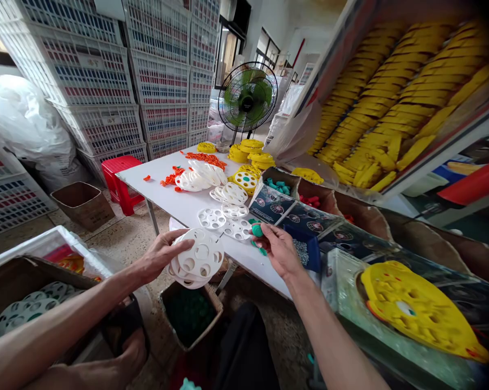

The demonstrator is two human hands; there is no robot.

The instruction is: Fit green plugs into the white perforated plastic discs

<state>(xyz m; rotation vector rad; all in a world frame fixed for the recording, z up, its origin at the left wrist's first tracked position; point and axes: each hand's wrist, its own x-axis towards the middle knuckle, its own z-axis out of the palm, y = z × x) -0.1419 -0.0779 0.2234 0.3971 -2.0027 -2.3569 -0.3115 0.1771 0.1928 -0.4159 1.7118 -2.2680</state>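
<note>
My left hand (163,254) grips several white plastic discs with round holes (204,252), held fanned together in front of the table's near edge. Between the thumb and fingers of my right hand (279,249) is a small round green plastic piece (257,230). A few more green pieces (262,251) show on the table just below that hand. More white holed discs (230,193) lie in overlapping piles on the white table (167,197), beyond both hands. Beneath the left hand stands an open cardboard box (220,309) with dark green pieces inside.
Yellow discs (251,146) and orange pieces (206,158) lie at the table's far end. On the right are cardboard bins (317,195), a blue tray (315,252) and a yellow plastic part (423,309). A red stool (124,162), stacked crates (163,81) and a fan (248,97) stand behind.
</note>
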